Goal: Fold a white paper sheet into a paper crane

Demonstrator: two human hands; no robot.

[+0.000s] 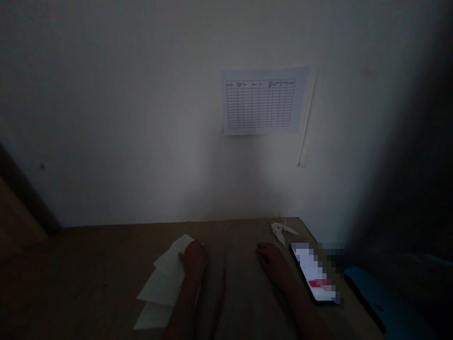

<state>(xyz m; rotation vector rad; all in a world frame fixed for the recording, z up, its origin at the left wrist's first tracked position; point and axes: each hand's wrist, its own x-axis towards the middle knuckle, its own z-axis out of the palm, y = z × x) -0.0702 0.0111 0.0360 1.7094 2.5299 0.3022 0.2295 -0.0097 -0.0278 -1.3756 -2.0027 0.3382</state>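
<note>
Several thin white paper sheets [163,283] lie fanned and overlapping on the brown table. My left hand [195,257] is closed over their upper right edge, its fingers curled against the paper; the fingertips are hard to make out in the dim light. To the right, my right hand [272,259] rests on the tabletop with its fingers loosely stretched toward the left, holding nothing. A lit phone [313,274] lies just right of that hand. Beyond the hand sit some small twisted white paper scraps [279,232].
The table [116,241] meets a pale wall [141,118] at its back edge. A printed grid sheet [260,101] hangs on the wall. A blue object [382,297] stands beyond the table's right edge, and a wooden piece [17,219] is at far left.
</note>
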